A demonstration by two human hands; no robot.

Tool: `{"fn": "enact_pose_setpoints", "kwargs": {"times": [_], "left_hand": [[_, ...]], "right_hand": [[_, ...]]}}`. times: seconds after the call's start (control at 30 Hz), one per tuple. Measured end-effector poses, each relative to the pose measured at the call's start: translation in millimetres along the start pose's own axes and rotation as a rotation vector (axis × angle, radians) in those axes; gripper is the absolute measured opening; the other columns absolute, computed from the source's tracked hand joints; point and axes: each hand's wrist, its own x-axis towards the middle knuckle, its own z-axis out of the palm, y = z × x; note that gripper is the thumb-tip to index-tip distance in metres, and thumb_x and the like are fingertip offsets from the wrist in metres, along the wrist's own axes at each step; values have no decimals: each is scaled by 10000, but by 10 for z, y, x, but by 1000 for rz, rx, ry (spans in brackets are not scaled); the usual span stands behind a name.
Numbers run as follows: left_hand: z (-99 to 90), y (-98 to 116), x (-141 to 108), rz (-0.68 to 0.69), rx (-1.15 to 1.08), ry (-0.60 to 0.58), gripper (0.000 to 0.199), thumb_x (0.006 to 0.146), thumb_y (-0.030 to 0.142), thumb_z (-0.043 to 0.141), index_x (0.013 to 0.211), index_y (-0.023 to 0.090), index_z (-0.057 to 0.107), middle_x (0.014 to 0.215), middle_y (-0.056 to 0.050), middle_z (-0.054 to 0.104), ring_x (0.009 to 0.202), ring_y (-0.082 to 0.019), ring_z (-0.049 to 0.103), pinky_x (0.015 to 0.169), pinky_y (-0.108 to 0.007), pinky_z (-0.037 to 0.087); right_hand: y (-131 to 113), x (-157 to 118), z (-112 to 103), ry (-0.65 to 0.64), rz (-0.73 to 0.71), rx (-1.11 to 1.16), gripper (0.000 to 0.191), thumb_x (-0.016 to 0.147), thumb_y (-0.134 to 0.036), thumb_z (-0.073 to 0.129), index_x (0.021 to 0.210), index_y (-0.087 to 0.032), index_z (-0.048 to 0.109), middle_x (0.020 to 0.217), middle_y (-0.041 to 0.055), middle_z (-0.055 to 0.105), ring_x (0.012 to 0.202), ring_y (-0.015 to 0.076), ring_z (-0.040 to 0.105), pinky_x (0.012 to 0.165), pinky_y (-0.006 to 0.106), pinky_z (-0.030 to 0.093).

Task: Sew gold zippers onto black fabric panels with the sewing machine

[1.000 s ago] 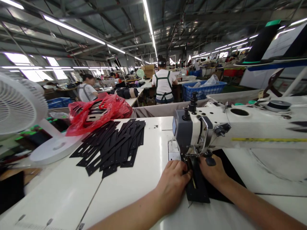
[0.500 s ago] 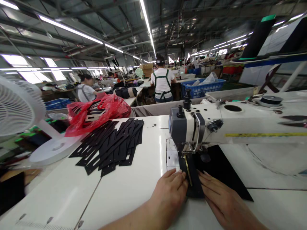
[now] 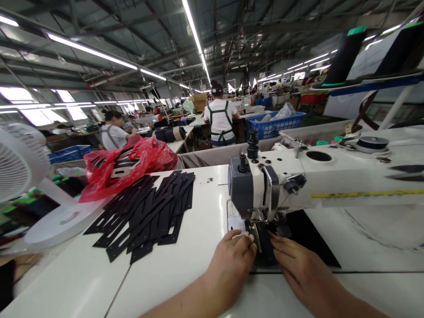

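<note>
A black strip with a brass-toothed zipper [image 3: 257, 238] lies under the presser foot of the white sewing machine [image 3: 351, 172]. At its left edge, my left hand [image 3: 232, 260] is closed with bent fingers on the strip. My right hand [image 3: 301, 265] presses its fingers together along the right edge; its thumb is hidden. A flat black panel [image 3: 309, 234] extends to the right, under the machine arm. Left of the machine is a loose pile of black slotted pieces [image 3: 149, 212].
A red plastic bag [image 3: 155, 154] with cut pieces sits behind the pile. At the left stands a white fan [image 3: 62, 216]. Black thread cones [image 3: 344, 57] stand at upper right. Beyond the table are a blue basket [image 3: 274, 126] and a co-worker [image 3: 220, 117] facing away.
The view has shifted slightly. Nearer the presser foot, my left fingers have moved up along the zipper, and less of the zipper shows. My right hand stays at the strip's right edge.
</note>
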Motion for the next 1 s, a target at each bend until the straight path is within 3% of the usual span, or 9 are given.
{"fn": "enact_pose_setpoints", "kwargs": {"times": [0.17, 0.43, 0.73, 1.0], "left_hand": [[25, -75, 44, -9, -37, -1, 206, 916, 139, 409, 912, 108, 612, 821, -84, 636, 785, -193, 617, 784, -352, 530], [74, -1, -5, 97, 65, 164, 299, 958, 124, 331, 835, 94, 601, 758, -61, 636, 728, -147, 627, 769, -298, 532], [83, -83, 42, 70, 38, 108, 325, 967, 153, 296, 820, 118, 584, 712, -34, 592, 686, -137, 603, 823, -322, 515], [126, -187, 77, 63, 14, 69, 204, 934, 153, 378, 884, 109, 571, 789, -71, 577, 777, -179, 585, 796, -337, 517]], "right_hand": [[65, 70, 52, 47, 63, 83, 372, 808, -30, 364, 988, -171, 658, 1032, 88, 664, 1014, 179, 606, 885, 297, 506], [44, 75, 57, 102, 60, 43, 386, 762, -17, 366, 945, -185, 661, 974, 77, 674, 950, 171, 627, 870, 288, 508], [119, 153, 84, 66, 96, 71, 354, 792, -44, 357, 915, -187, 656, 913, 75, 674, 905, 174, 632, 789, 279, 518], [201, 198, 110, 45, 104, 49, 361, 799, -61, 354, 968, -181, 650, 894, 76, 674, 828, 174, 636, 718, 262, 508]]}}
